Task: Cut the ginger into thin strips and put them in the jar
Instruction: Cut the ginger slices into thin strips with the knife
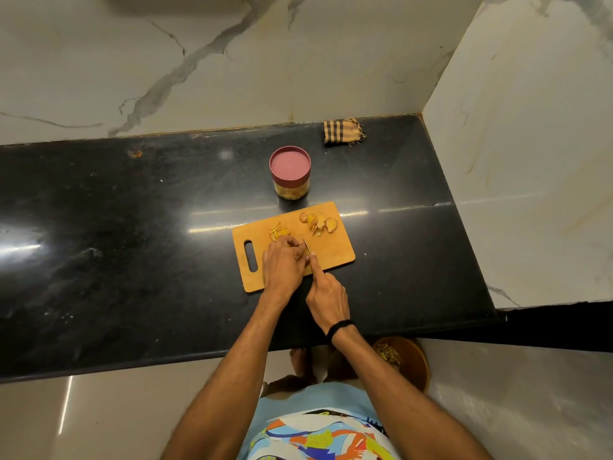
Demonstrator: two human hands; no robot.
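Note:
A wooden cutting board [335, 250] lies on the black counter. My left hand [283, 265] presses down on a piece of ginger that its fingers mostly hide. Cut yellow ginger strips [278, 230] lie just beyond those fingers. My right hand [326, 298] grips a knife [306, 247], index finger stretched along the blade's back, blade right beside the left fingertips. Ginger peels and slices [319, 223] sit on the board's far right part. The jar [290, 172], closed with a red lid, stands behind the board.
A folded checked cloth [343, 131] lies at the back of the black counter [132, 244] near the marble corner wall [517, 144]. On the floor below the counter edge stands a brown bin [409, 361] with scraps. My bare feet show beneath.

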